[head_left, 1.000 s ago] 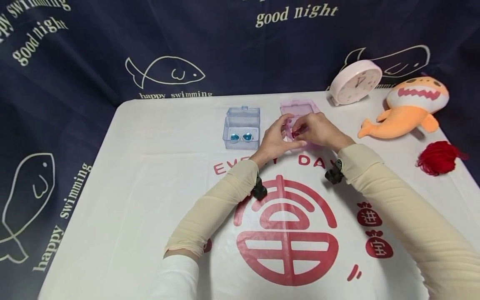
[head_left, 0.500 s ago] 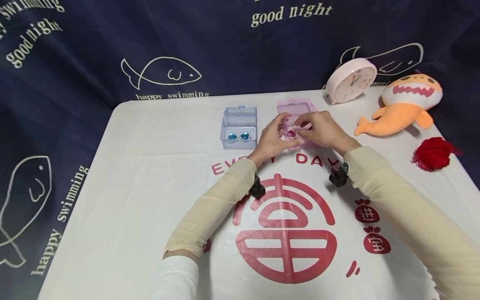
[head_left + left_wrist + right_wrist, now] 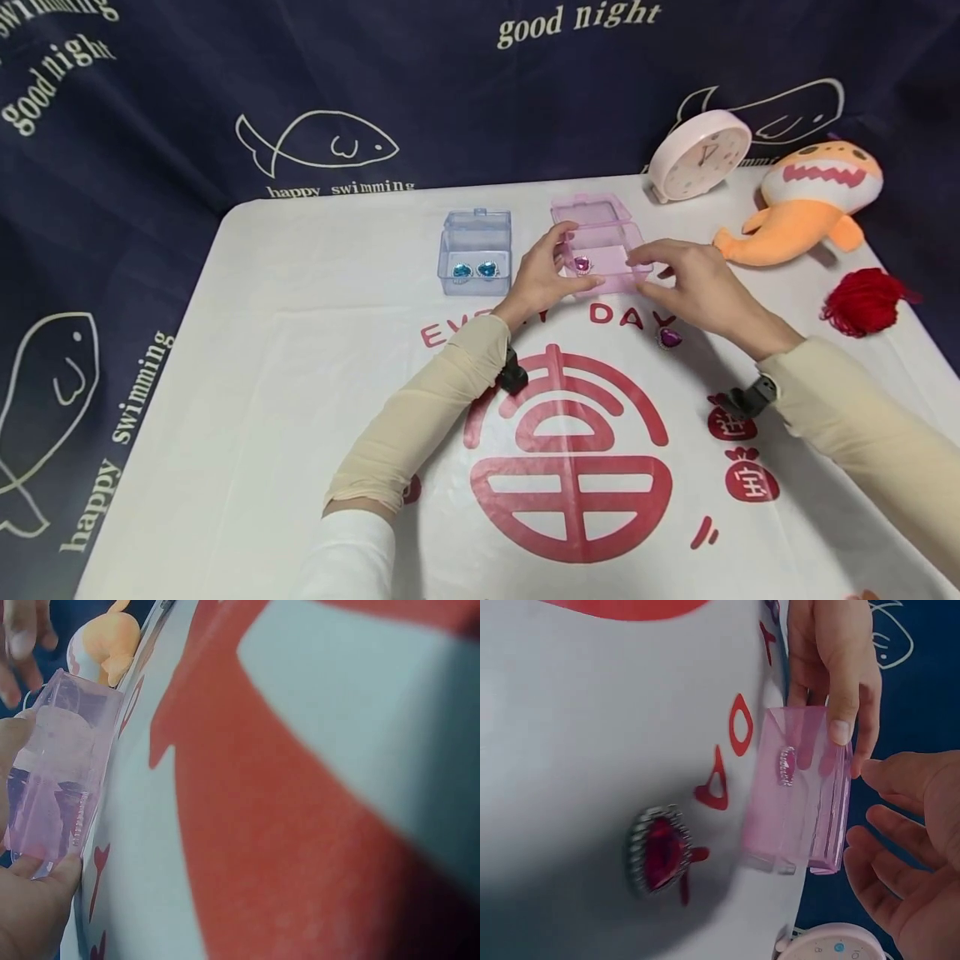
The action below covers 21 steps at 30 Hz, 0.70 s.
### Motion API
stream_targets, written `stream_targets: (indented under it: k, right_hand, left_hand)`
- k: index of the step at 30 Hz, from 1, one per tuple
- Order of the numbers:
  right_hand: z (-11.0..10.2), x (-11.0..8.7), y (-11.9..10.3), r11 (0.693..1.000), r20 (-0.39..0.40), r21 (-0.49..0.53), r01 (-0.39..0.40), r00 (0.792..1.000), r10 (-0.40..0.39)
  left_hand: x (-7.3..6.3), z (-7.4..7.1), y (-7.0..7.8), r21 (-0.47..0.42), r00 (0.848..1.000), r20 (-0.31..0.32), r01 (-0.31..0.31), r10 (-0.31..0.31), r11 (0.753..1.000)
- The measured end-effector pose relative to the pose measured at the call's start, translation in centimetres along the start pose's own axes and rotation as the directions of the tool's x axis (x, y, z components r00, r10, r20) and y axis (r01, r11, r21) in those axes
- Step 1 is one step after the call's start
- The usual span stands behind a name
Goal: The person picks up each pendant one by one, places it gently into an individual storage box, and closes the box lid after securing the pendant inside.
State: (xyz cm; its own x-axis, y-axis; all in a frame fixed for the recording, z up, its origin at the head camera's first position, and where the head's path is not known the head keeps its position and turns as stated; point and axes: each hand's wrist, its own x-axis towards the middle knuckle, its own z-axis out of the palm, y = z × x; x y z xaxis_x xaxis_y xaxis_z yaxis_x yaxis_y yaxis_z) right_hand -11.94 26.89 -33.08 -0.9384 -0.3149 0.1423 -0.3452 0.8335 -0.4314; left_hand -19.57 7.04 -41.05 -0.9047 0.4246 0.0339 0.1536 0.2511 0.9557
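Note:
A clear pink box (image 3: 611,285) stands at the back with its lid (image 3: 592,210) up. My left hand (image 3: 543,271) grips its left side, thumb along the front and fingers behind; the left wrist view shows thumb and fingers on the box (image 3: 56,780) too. Inside, toward the left, lies a pink jewel (image 3: 582,265) with a silvery beaded edge. My right hand (image 3: 697,279) is at the box's right side, fingers loosely bent and holding nothing in the right wrist view. In front of it, a magenta jewel (image 3: 670,337) lies on the tablecloth, seen large as a gem (image 3: 662,851) in that view.
Left of the pink box, an open blue box (image 3: 476,285) holds two blue jewels (image 3: 487,269). Toward the right are a pink clock (image 3: 701,156), an orange shark plush (image 3: 802,221) and a red yarn bundle (image 3: 862,302). A dark blue curtain (image 3: 450,125) hangs behind.
The right hand has let go of a pink jewel inside the pink box and drawn back to the right. The magenta jewel on the cloth now shows. The left hand keeps its grip.

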Motion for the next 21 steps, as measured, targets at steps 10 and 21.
stream_targets:
  k: [10,21]
  right_hand:
    - [0.7,-4.8,0.7,0.999,0.055,-0.05,-0.019,0.998,0.022]
    - [2.8,-7.3,2.4,0.997,0.089,-0.063,-0.042,0.995,0.048]
  left_hand:
    - [0.0,0.0,0.0,0.002,1.0,0.002,0.01,-0.01,1.0]
    - [0.0,-0.1,0.0,0.0,1.0,0.0,0.009,-0.009,1.0]
